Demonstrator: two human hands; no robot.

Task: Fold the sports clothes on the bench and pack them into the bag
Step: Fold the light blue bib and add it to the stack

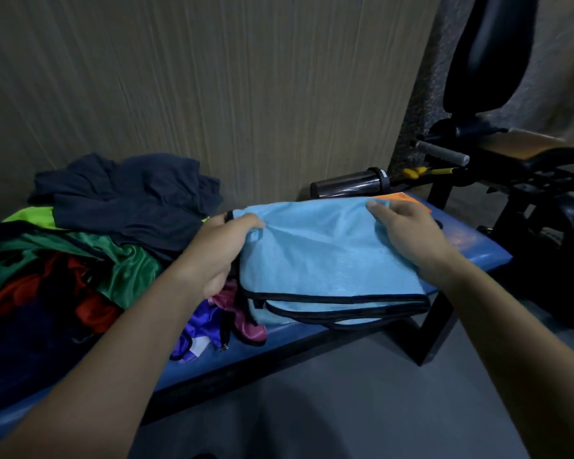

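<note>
A light blue mesh garment with black trim [325, 260] lies folded in layers on the blue bench [478, 246]. My left hand [219, 250] grips its left edge, fingers curled round the fabric. My right hand [408, 233] pinches the far right corner between thumb and fingers. A heap of unfolded clothes fills the bench's left half: a dark navy piece [130, 197] on top, green ones [126, 266], red ones [90, 306], a purple one [203, 326] and a pink one [246, 323]. No bag is in view.
A dark bottle [348, 183] lies on its side behind the garment, next to an orange item [398, 196]. Black gym equipment with a padded seat [524, 150] stands to the right. A wall runs close behind the bench; grey floor [345, 392] lies in front.
</note>
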